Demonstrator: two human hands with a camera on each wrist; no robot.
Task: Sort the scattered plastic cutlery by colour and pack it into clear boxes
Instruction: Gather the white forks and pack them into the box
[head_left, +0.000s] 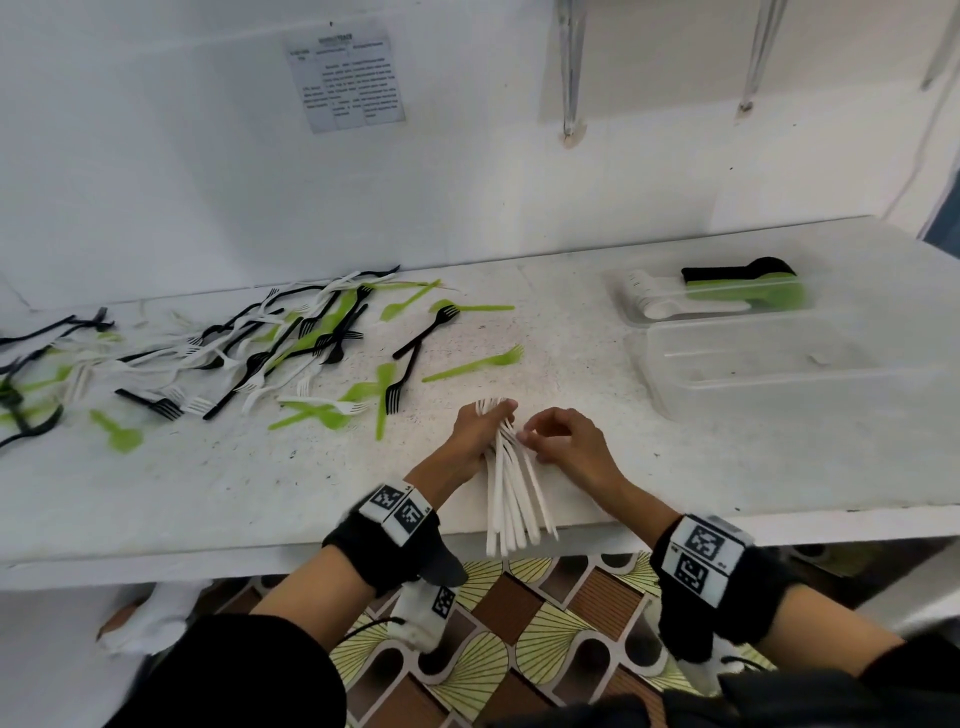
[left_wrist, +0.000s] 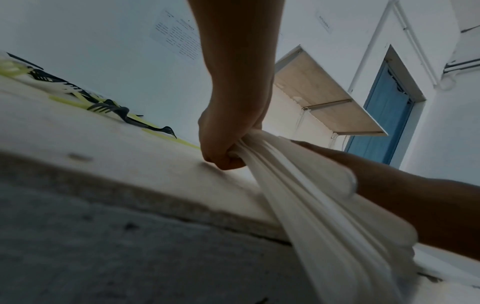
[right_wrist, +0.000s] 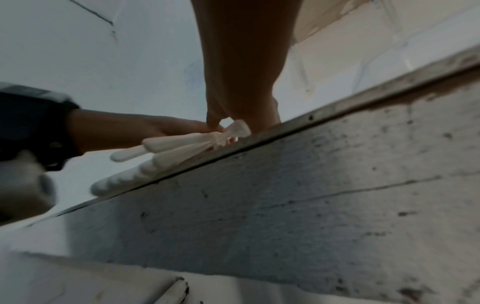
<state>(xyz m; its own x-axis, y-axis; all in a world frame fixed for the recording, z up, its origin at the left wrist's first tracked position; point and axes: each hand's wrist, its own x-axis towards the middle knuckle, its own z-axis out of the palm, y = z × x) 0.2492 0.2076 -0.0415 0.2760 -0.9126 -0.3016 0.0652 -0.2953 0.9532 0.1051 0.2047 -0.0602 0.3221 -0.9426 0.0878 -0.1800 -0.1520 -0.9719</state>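
My left hand (head_left: 483, 431) grips a bundle of white forks (head_left: 511, 493) near the tines, above the table's front edge; the handles fan out past the edge. The left wrist view shows that fist (left_wrist: 223, 144) closed round the white handles (left_wrist: 311, 205). My right hand (head_left: 558, 439) has curled fingers touching the bundle's right side; in the right wrist view its fingers (right_wrist: 215, 121) meet the white forks (right_wrist: 182, 148). Black, white and green cutlery (head_left: 291, 343) lies scattered on the left of the table. A clear box (head_left: 769, 374) stands at the right.
Behind the clear box, another clear container (head_left: 631, 312) holds white, green and black cutlery. Loose green forks (head_left: 472, 364) and a black fork (head_left: 426, 330) lie mid-table. A wall with a paper notice (head_left: 345, 78) closes the back. The table's front edge (head_left: 260, 558) is by my wrists.
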